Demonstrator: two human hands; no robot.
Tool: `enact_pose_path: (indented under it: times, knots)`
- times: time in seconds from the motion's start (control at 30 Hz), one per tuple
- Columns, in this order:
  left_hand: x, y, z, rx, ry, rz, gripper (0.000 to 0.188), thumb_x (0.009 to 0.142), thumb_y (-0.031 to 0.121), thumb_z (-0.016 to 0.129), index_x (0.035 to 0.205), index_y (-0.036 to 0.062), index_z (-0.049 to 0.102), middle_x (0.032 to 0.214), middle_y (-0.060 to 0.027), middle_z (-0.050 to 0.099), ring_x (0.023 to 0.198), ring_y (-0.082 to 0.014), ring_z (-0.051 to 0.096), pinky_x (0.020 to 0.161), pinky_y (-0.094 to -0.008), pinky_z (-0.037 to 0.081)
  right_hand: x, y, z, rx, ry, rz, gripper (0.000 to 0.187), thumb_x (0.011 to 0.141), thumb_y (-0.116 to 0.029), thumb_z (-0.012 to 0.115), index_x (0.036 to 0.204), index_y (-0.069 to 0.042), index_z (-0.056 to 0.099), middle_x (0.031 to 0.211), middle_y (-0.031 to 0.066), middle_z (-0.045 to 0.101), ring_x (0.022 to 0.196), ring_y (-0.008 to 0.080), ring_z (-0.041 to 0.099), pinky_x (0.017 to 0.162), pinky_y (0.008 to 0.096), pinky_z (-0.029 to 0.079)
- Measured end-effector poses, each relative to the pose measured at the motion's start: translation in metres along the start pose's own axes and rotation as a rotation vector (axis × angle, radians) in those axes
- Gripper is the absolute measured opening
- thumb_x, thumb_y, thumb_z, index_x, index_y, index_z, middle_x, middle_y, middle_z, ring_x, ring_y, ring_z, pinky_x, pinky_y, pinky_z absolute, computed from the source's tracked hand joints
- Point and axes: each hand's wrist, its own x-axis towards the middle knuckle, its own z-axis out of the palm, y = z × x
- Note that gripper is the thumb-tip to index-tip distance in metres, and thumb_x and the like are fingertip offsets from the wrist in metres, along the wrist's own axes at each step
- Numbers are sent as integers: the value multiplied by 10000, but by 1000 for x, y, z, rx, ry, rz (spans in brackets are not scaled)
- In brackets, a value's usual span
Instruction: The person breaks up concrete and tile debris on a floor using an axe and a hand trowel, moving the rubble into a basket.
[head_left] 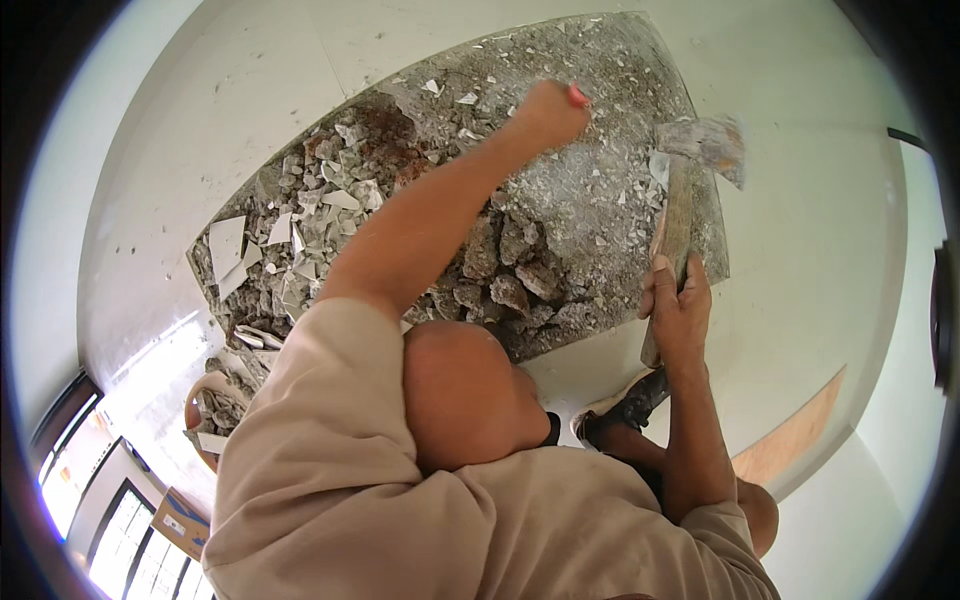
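Note:
My left hand (555,115) is closed in a fist over the broken floor patch (610,200), my arm stretched far forward. A small pinkish-red bit (577,96) shows at the edge of the fist; the rest of what it grips, if anything, is hidden. On the right, my right hand (680,305) wraps round the wooden handle of a hammer (677,215). The dusty grey hammer head points away from me, over the right edge of the patch. Grey rubble and white tile shards (228,250) cover the patch, thickest on the left and near my knee.
A round container (192,400) filled with rubble stands at the lower left. Pale smooth floor (800,250) surrounds the patch. My bent knee (460,390) and dark shoe (635,405) are close to its near edge. A cardboard box (182,522) sits at the far lower left.

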Motion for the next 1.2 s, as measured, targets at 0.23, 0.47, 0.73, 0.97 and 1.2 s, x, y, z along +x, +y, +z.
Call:
enact_pose_path:
  times: [0.23, 0.47, 0.73, 0.97, 1.2]
  knots:
    - [-37, 9, -9, -499, -246, 86, 279, 872, 276, 771, 721, 108, 606, 652, -2, 577, 619, -101, 529, 620, -306, 467, -5, -23, 1, -121, -42, -10, 176, 1036, -192, 560, 981, -26, 538, 669, 3, 539, 529, 65, 499, 451, 246, 402]
    - [-42, -9, 18, -345, -330, 210, 376, 846, 373, 814, 768, 69, 607, 705, 2, 590, 686, -124, 522, 691, -326, 479, -29, -142, -38, 397, 118, -491, 237, 1070, -259, 499, 1091, -24, 526, 785, 60, 567, 543, 111, 514, 476, 242, 429]
    - [-46, -9, 16, -310, -387, 180, 321, 861, 335, 803, 816, 69, 630, 728, 25, 585, 719, -104, 513, 700, -323, 471, -8, -33, -2, -758, 62, -559, 309, 1013, -245, 572, 1139, 34, 528, 827, 272, 620, 714, 431, 639, 625, 507, 498]
    - [-43, -12, 20, -264, -336, 207, 326, 886, 339, 777, 797, 74, 608, 688, 26, 559, 675, -103, 490, 661, -320, 451, -20, -115, -54, -20, 35, -484, 221, 1041, -245, 560, 1053, -29, 600, 704, 39, 561, 546, 127, 498, 472, 279, 401]
    - [-44, -12, 24, -284, -359, 220, 332, 870, 348, 792, 796, 82, 607, 695, 19, 562, 684, -100, 480, 659, -332, 448, -8, -47, -15, -942, 341, -886, 311, 1025, -268, 550, 1037, 41, 579, 840, 188, 679, 668, 333, 649, 587, 483, 502]
